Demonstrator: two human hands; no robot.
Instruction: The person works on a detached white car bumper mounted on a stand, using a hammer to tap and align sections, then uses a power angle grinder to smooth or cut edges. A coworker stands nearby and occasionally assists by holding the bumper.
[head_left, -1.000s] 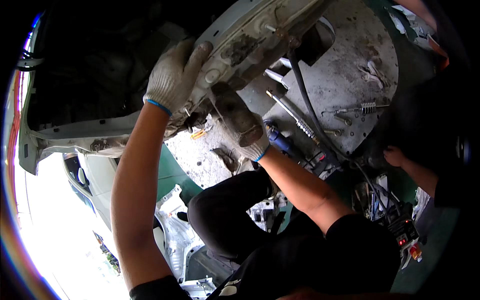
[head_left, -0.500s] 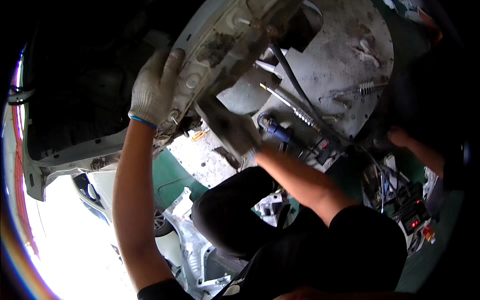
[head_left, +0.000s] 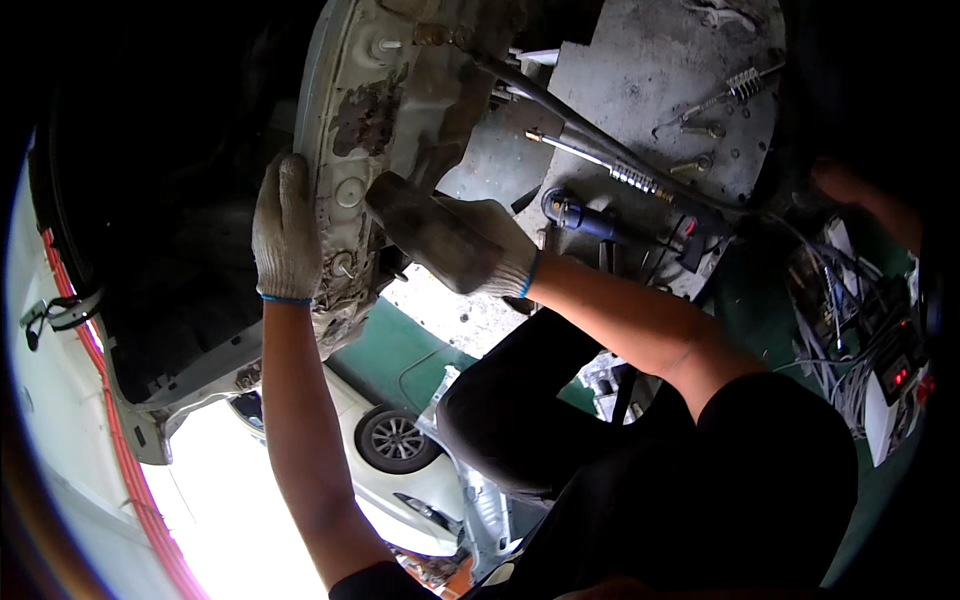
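Observation:
My left hand [head_left: 287,235], in a pale knit glove with a blue cuff, lies with straight fingers along the edge of a worn car body panel [head_left: 352,225]. The panel carries studs, round plugs and rusty patches. Gloved as well, my right hand [head_left: 515,240] is closed around a hammer [head_left: 425,235] with a dark, blocky head. Its front end is beside the panel's inner side; whether they touch I cannot tell. The handle is mostly hidden. A black hose [head_left: 560,110] runs from the panel area toward the right.
On a grey metal plate [head_left: 660,60] lie a blue angle grinder [head_left: 580,215], a threaded rod [head_left: 620,172] and a spring-wound rod [head_left: 742,85]. Another person's arm [head_left: 870,200] reaches in at right, above tangled cables and a device [head_left: 893,385] with red digits. A white car's wheel [head_left: 397,438] is below.
The view has shifted, so the panel now appears farther left and more upright. My left hand's fingers are closer together. The hammer, blurred before, shows more sharply beside the panel.

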